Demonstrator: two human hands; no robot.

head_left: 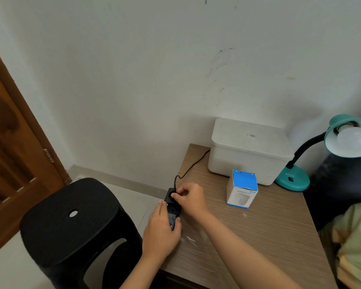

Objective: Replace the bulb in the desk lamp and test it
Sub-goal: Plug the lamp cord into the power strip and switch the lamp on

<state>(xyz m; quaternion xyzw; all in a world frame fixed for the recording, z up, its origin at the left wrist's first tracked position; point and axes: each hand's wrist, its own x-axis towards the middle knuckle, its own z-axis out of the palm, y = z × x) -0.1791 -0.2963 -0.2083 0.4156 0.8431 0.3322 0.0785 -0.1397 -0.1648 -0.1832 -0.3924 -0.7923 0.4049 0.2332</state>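
A teal desk lamp [292, 178] with a black gooseneck stands at the table's far right; a white bulb [353, 138] sits in its shade, unlit. A black power strip [172, 210] lies at the table's left edge. My left hand [161, 232] grips the strip's near end. My right hand [191, 196] pinches the black plug at the strip's far socket. The black cord [193, 164] runs from the plug back behind the white box. Whether the plug is fully seated is hidden by my fingers.
A white lidded box [248, 151] stands against the wall on the wooden table [258, 236]. A small blue-and-white carton [241, 189] stands in front of it. A black plastic stool [75, 224] is left of the table, a wooden door [10, 155] further left.
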